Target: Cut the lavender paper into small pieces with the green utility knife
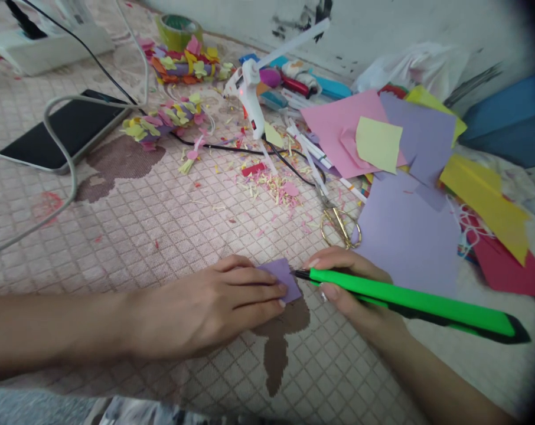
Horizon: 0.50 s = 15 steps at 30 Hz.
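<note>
My left hand [205, 304] lies flat with its fingers stretched over a small square of purple paper [289, 282], pressing it to the tablecloth. The fingers hide part of the square. My right hand [360, 289] is closed around a long green pen [409, 295] with black trim. The pen's dark tip points left, at the right edge of the paper square; I cannot tell whether it touches. Just beyond my right hand rest gold-handled scissors [341, 227].
A white glue gun [251, 97] with a cable stands at the back, near paper scraps [271, 186]. Coloured paper sheets [409, 230] pile up at right. Flower-covered rolls [165, 121], a dark tablet-like device [68, 130], tape [179, 30] and a power strip [50, 47] occupy the left.
</note>
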Motion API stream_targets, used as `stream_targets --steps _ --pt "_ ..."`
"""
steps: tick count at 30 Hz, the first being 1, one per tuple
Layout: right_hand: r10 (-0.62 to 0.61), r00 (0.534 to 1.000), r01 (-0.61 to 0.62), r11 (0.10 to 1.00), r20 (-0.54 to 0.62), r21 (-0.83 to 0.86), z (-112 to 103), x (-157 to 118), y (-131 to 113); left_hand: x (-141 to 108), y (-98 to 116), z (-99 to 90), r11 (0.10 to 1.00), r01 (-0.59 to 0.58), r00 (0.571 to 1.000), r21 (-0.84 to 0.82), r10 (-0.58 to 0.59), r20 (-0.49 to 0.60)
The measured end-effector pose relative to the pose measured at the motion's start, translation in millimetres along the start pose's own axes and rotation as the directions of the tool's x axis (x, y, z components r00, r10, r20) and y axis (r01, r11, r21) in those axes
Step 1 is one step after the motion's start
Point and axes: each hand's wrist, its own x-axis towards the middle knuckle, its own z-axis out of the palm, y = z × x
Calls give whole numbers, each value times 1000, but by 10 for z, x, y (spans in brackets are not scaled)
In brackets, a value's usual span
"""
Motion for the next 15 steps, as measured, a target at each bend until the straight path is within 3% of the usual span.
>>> stream_targets --steps 4,9,15 --pt "25 999 -25 1000 -22 -4 9 -19 -10 -9 -68 -57 999 -25 1000 -35 25 -1" --pt "116 990 -113 993 -83 34 26 -27 43 -25 -147 -72 998 -61 994 17 59 95" --pt "126 988 -131 990 -90 -57 65 104 17 -71 -138 9 996 -57 997 76 52 62"
